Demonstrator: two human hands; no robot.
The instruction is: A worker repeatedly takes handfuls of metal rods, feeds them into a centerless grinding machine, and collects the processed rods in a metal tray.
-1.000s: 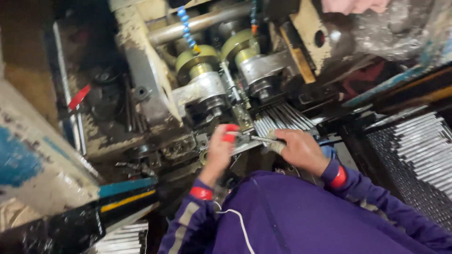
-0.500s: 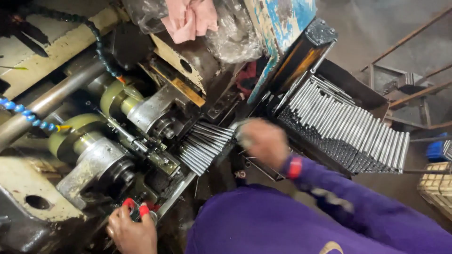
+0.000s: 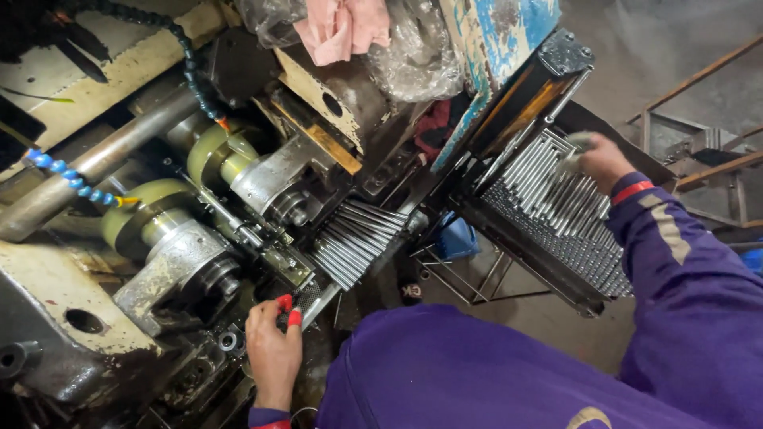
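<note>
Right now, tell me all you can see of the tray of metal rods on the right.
The tray is a long, dark, shallow metal box with low walls, tilted down toward the lower right beside the machine. Thin grey metal rods fill it, packed side by side in a layer along its length. Its floor looks like dark perforated mesh where bare. The right hand reaches into its upper end and touches the rods there; motion blur hides the grip.

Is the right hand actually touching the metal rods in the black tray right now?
Touching. The head view shows the right hand resting on the upper ends of the metal rods in the black tray, with no gap, though the fingers are motion-blurred.
</note>
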